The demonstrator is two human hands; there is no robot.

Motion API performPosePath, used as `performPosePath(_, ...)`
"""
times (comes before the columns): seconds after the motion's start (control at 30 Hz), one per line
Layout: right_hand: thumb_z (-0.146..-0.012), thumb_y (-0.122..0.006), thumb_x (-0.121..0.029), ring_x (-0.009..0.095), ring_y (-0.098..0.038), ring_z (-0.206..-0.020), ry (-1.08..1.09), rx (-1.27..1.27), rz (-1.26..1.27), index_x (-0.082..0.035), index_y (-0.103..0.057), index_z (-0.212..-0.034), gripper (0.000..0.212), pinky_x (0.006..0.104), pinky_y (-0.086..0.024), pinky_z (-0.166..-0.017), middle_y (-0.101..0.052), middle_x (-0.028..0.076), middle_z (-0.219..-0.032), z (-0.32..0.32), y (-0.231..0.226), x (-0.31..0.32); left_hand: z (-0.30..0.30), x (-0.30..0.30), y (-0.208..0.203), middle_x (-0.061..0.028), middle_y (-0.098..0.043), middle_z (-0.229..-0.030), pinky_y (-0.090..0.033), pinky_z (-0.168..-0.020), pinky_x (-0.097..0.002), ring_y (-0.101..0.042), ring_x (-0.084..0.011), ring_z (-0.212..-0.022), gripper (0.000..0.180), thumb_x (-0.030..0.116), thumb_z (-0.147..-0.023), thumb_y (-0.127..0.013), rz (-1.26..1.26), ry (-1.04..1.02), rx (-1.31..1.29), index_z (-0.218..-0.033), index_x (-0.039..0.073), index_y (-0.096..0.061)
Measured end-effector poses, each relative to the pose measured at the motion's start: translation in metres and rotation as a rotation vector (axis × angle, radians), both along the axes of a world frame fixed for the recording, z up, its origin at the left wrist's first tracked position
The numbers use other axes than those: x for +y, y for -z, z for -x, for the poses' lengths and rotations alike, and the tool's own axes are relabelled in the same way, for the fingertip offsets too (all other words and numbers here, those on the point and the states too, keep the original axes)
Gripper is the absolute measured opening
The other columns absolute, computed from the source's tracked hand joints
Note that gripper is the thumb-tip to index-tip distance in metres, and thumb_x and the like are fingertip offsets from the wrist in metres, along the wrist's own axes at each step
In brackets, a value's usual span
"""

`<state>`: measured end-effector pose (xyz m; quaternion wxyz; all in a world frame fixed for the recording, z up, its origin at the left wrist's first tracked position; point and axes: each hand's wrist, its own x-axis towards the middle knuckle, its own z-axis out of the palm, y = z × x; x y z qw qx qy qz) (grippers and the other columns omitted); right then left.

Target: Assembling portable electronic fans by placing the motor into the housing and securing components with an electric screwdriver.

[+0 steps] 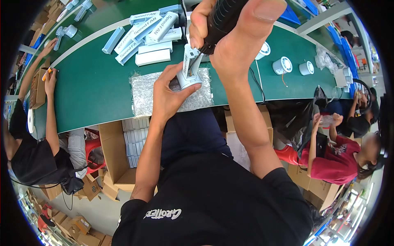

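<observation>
My left hand (166, 92) is wrapped round the round base of a pale blue handheld fan body (189, 82), thumb and fingers on either side. The fan's open handle stands upright, with its inside and some wiring showing. Above it, my right hand (238, 49) grips a black power screwdriver (223, 18). The screwdriver's thin shaft points down into the open handle; whether its tip touches a screw is too small to tell. Under the fan lies a sheet of bubble wrap (143, 96) on the green worktable (94, 90).
Pale blue handle covers (154, 53) are piled at the far left. Round fan heads (282, 65) stand to the right, near a black cable (257, 84). An open carton (111, 147) of parts is below the table edge. Co-workers sit on both sides.
</observation>
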<state>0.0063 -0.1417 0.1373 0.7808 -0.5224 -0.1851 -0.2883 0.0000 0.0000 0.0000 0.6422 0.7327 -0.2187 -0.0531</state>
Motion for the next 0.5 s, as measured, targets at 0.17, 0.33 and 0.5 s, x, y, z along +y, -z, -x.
performPosePath(0.17,-0.108,-0.056,-0.031,0.014,-0.051,-0.048,0.121,-0.011,0.077,0.009,-0.058,-0.106,0.040,0.0264,-0.039,-0.046,-0.057,0.012,-0.062,-0.004,-0.006,0.003,-0.006,0.001,-0.005,-0.0090,-0.068,-0.114,-0.052,-0.092,-0.0314,-0.067,-0.0193,-0.103,0.062,0.008,-0.073,-0.093,0.017,0.000,0.005,-0.130,-0.002,-0.069)
performPosePath(0.33,-0.100,-0.057,-0.054,0.015,-0.053,-0.048,0.175,-0.058,0.082,0.002,-0.058,-0.108,0.057,0.0269,-0.041,-0.045,-0.057,0.010,-0.062,-0.009,0.005,0.009,-0.004,0.006,0.003,-0.0121,-0.068,-0.117,-0.053,-0.093,-0.0335,-0.067,-0.0235,-0.106,0.065,0.010,-0.073,-0.093,0.006,-0.021,-0.149,-0.131,-0.001,-0.067)
performPosePath(0.5,-0.092,-0.054,-0.080,0.017,-0.052,-0.046,0.258,0.067,0.131,0.001,-0.055,-0.114,0.084,0.0287,-0.044,-0.046,-0.054,0.007,-0.065,-0.006,-0.001,0.002,0.001,0.002,0.000,-0.0144,-0.067,-0.117,-0.053,-0.093,-0.0335,-0.067,-0.0271,-0.105,0.064,0.010,-0.073,-0.093,0.004,0.008,-0.079,-0.130,0.000,-0.067)
